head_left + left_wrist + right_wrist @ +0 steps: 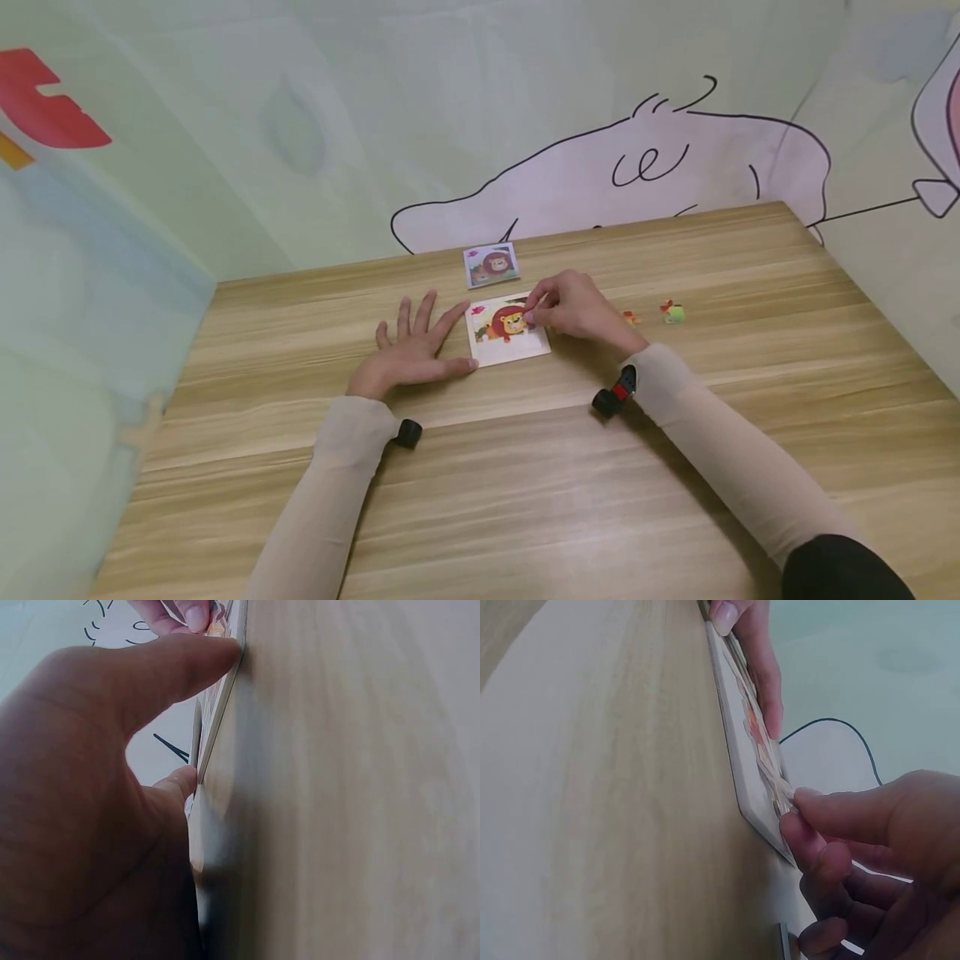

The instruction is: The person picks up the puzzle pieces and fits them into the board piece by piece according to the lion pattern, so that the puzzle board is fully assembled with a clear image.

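Note:
A small square jigsaw board [517,352] with a white border lies on the table, part of its lion picture [504,321] filled in and its lower strip bare white. My left hand [411,354] is spread flat at the board's left side, with thumb and index fingertip touching its edge. Over the right part of the board, my right hand [573,307] pinches a small puzzle piece [786,808] between thumb and index finger, right at the picture's surface. The fingers hide most of that piece. In the left wrist view, the left thumb [187,664] rests along the board's edge.
Just behind the board lies a card [491,265] with the same lion picture. Right of my right hand are a green and red puzzle piece [673,312] and an orange one [630,317]. A printed wall covering [450,125] stands behind the wooden table [480,492].

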Demonstrator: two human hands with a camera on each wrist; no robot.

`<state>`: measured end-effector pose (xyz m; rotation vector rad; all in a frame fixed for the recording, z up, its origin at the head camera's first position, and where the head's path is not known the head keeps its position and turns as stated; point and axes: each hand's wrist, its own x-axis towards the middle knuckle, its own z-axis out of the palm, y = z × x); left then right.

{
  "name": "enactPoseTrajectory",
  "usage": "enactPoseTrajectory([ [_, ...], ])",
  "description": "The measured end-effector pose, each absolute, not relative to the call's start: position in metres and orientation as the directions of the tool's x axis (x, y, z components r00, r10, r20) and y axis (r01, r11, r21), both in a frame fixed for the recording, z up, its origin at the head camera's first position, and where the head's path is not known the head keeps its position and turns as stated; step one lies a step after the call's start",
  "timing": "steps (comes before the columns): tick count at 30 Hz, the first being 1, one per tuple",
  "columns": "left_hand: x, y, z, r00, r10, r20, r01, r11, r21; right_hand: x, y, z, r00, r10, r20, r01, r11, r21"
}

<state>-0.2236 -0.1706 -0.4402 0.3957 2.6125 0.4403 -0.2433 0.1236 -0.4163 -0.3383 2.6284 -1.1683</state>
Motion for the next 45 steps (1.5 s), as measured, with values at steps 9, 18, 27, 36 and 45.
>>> enactPoseTrajectory([
  [9,-0.222,-0.170,-0.438,-0.854,0.347,-0.388,0.197,0.905,0.376,-0.243,0.116,-0.413,-0.945,-0.322,-0.061,-0.210,0.737,-0.643],
  [18,-0.223,-0.170,-0.439,-0.855,0.347,-0.385,0.201,0.906,0.372,-0.240,0.113,-0.414,-0.934,-0.356,-0.015,-0.287,0.777,-0.560],
  [27,-0.222,-0.170,-0.437,-0.853,0.344,-0.392,0.198,0.909,0.368,-0.241,0.112,-0.416,-0.925,-0.379,0.019,-0.323,0.761,-0.563],
  [36,-0.223,-0.169,-0.437,-0.853,0.346,-0.391,0.201,0.909,0.367,-0.242,0.107,-0.418,-0.933,-0.360,-0.013,-0.284,0.757,-0.589],
  [45,-0.223,-0.170,-0.439,-0.855,0.341,-0.391,0.194,0.909,0.368,-0.243,0.110,-0.419,-0.929,-0.371,-0.011,-0.283,0.728,-0.625],
])
